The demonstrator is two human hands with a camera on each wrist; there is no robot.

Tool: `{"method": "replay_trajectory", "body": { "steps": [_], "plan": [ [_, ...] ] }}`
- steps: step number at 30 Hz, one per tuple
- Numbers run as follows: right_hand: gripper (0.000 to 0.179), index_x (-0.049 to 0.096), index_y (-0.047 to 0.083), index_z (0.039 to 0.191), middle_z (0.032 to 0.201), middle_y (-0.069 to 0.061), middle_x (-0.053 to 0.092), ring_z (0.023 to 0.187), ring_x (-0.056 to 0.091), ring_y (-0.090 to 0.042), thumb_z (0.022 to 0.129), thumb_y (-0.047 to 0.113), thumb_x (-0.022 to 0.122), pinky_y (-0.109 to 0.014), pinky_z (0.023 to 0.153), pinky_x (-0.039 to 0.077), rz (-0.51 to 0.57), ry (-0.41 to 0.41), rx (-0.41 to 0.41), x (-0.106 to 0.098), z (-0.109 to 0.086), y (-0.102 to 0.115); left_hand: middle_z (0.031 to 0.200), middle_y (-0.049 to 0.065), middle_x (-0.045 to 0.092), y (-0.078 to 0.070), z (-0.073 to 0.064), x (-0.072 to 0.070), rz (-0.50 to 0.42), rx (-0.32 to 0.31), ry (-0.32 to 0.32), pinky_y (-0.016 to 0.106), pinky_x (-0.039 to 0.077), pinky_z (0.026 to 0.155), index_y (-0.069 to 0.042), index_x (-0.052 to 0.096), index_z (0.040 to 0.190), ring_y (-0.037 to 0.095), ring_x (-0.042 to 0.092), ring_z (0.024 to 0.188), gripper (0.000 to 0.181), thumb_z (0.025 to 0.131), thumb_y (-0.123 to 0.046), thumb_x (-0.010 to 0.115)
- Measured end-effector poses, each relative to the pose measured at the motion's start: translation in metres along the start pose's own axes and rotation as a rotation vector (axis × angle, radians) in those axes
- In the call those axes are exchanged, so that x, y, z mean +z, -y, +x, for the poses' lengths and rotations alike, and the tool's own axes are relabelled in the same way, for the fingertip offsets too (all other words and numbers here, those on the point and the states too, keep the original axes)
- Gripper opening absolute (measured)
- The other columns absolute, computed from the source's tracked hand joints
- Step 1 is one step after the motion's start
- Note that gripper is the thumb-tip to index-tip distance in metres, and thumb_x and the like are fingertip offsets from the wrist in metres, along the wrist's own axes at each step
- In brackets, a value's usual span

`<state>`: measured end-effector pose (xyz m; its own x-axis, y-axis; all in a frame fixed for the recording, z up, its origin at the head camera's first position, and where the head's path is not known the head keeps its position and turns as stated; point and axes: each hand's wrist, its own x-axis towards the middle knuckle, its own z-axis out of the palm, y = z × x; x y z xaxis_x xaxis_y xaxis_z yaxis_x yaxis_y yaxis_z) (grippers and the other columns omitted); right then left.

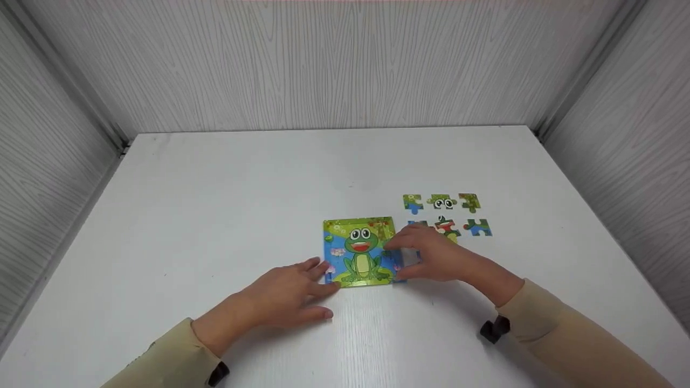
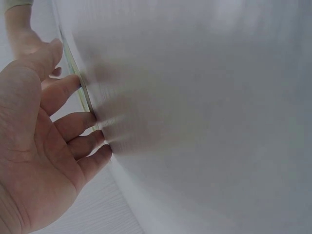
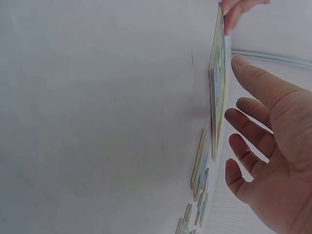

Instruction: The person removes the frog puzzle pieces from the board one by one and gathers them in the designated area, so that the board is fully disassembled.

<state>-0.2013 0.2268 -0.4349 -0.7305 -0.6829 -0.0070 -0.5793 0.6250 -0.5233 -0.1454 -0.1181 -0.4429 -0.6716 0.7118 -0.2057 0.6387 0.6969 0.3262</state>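
A square frog puzzle board point(image 1: 362, 265) with a green and blue picture and a raised rim lies flat on the table. Along its left edge rests my left hand point(image 1: 283, 295), fingertips at the rim and fingers loosely spread; the left wrist view shows them at the board's thin edge point(image 2: 87, 100). My right hand point(image 1: 435, 255) hovers over the right edge, thumb and fingers apart. In the right wrist view no thing is between its fingers, which are just off the board point(image 3: 217, 87). Loose puzzle pieces beneath the right hand are partly hidden.
Several loose jigsaw pieces lie in rows right of the board, among them one with the frog's eyes point(image 1: 443, 203), a red mouth piece point(image 1: 446, 226) and a blue-green piece point(image 1: 478, 227). The white table point(image 1: 226, 188) meets panel walls point(image 1: 334, 64) at the back and sides.
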Motion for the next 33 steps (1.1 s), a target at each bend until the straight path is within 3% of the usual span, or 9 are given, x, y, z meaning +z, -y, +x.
{"method": "replay_trajectory", "body": {
  "steps": [10, 17, 33],
  "plan": [
    [0.067, 0.071, 0.013, 0.14, 0.136, -0.001, 0.065, 0.13, 0.053, -0.025, 0.083, 0.041, 0.092, -0.049, 0.111, 0.047, -0.084, 0.046, 0.027, 0.009, 0.007, -0.002, 0.164, 0.015, 0.044, 0.0, 0.002, 0.001, 0.002, 0.023, -0.015, 0.056, 0.043, 0.116, -0.024, 0.063, 0.151, 0.037, 0.036, 0.155, 0.057, 0.104, -0.056, 0.061],
    [0.074, 0.069, 0.011, 0.143, 0.137, -0.005, 0.062, 0.131, 0.05, -0.027, 0.082, 0.045, 0.093, -0.048, 0.11, 0.048, -0.086, 0.068, 0.032, 0.01, 0.009, 0.0, 0.164, 0.014, 0.044, 0.0, 0.001, 0.001, 0.004, 0.029, -0.015, 0.056, 0.044, 0.116, -0.024, 0.063, 0.151, 0.037, 0.036, 0.155, 0.056, 0.104, -0.055, 0.061],
    [0.061, 0.07, 0.017, 0.128, 0.132, 0.003, 0.061, 0.131, 0.047, -0.023, 0.078, 0.039, 0.097, -0.047, 0.112, 0.046, -0.037, 0.053, 0.116, 0.013, 0.012, 0.003, 0.165, 0.014, 0.043, 0.001, 0.002, 0.001, 0.004, 0.018, -0.006, 0.057, 0.043, 0.116, -0.025, 0.063, 0.151, 0.036, 0.035, 0.156, 0.057, 0.104, -0.056, 0.06]
  ]
}}
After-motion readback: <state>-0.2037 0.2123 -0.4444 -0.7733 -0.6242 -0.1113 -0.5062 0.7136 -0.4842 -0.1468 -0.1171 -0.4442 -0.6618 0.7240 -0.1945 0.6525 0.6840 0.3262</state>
